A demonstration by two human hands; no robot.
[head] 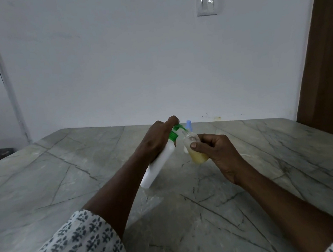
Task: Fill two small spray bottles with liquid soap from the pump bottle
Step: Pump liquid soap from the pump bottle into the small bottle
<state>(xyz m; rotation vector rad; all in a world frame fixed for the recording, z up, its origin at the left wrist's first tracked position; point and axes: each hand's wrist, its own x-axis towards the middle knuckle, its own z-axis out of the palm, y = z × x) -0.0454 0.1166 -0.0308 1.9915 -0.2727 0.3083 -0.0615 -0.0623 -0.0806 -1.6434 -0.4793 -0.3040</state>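
Yellow soap part-fills spray bottle in right fingers; left fingers grip pump bottle. Judged mid-fill; keep nozzle aligned.

One head-worn wide-angle view: looks forward and down across table toward wall; left hand, right hand close, mid-frame.

The left hand is gripping the pump bottle. The right hand is holding a spray bottle beside it.
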